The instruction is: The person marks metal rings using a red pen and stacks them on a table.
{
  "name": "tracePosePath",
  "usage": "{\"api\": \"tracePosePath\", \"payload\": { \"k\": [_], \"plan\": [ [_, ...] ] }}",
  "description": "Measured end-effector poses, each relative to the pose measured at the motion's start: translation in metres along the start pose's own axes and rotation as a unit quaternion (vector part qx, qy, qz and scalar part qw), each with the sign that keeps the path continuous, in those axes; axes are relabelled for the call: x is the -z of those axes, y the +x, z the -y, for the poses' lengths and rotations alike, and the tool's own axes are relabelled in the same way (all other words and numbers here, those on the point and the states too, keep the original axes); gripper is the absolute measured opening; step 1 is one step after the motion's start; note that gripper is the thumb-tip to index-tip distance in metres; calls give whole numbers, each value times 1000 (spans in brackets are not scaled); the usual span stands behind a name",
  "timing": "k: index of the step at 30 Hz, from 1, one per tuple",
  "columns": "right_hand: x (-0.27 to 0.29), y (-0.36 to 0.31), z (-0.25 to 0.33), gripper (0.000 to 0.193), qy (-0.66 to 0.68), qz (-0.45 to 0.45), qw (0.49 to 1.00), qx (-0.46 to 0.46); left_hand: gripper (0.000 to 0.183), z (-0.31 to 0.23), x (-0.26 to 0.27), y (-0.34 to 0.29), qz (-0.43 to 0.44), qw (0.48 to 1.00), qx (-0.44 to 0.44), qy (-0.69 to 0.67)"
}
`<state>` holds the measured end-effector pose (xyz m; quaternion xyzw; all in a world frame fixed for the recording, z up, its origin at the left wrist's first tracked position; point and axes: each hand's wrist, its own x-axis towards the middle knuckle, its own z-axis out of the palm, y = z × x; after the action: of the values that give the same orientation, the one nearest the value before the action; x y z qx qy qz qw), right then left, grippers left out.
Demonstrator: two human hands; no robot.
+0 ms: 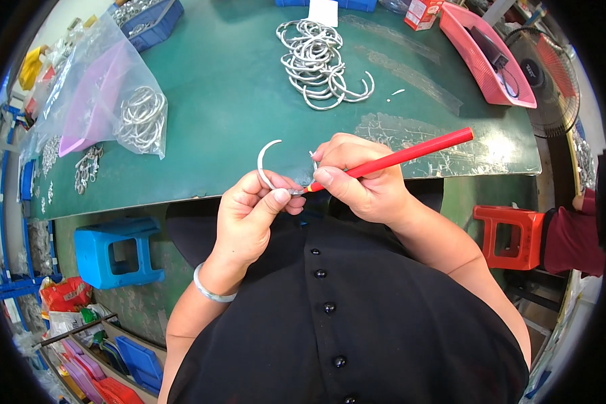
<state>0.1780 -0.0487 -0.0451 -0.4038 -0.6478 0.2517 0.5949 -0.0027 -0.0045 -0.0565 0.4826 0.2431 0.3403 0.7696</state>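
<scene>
My left hand (249, 212) is closed on a silvery open bangle (261, 161), whose curved end rises above the fingers. In my right hand (367, 178) is a slim red pencil-like tool (417, 149), its yellow-banded tip touching or close to the piece in my left fingertips. A small silvery bit shows by my right index finger; whether it belongs to the bangle I cannot tell. Beyond my hands a tangled pile of similar open bangles (313, 57) lies on the green table (215, 101).
At the left, a clear plastic bag (108, 87) holds more rings beside a lilac tray (81, 128) and small metal parts (87, 168). A pink basket (478, 47) and a fan (542, 77) stand at the right. Blue (118, 249) and red (508, 236) stools flank me.
</scene>
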Motion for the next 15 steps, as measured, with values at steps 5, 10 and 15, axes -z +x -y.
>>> {"api": "tracePosePath", "payload": {
  "k": [5,10,15],
  "plan": [
    [-2,1,-1,11,-6,-6,1000,11,7,0,0,0,4,1000,-8,6],
    [-2,1,-2,11,-11,-4,1000,19,7,0,0,0,1,1000,-4,7],
    [1,1,-2,12,-24,28,998,52,7,-1,-1,-1,-3,1000,2,7]
  ]
}}
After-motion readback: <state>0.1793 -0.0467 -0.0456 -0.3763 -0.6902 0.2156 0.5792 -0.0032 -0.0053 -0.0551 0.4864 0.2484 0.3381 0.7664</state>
